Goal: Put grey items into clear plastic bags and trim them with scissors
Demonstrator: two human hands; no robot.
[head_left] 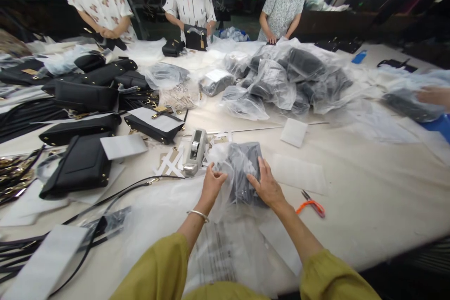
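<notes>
A dark handbag (258, 150) lies in front of me inside a cloudy clear plastic bag (220, 152). At its left side my left hand (211, 186) pinches the loose plastic between thumb and fingers. My right hand (269, 186) rests on the right side of the wrapped handbag, thumb and fingers spread. Just beyond my left hand stands a grey tape dispenser (196, 150), beside white paper strips (171, 161). Orange-handled snips (311, 204) lie to the right of my right wrist. Flat plastic bags with printed lines (216, 253) are spread under my forearms.
Black handbags (79, 166), straps (24, 255) and white foam sheets (52, 262) crowd the left. A heap of plastic-wrapped handbags (274, 79) lies ahead. Several people stand across the table, one holding a black handbag (195, 37). Another person's hand (434, 96) reaches in at right.
</notes>
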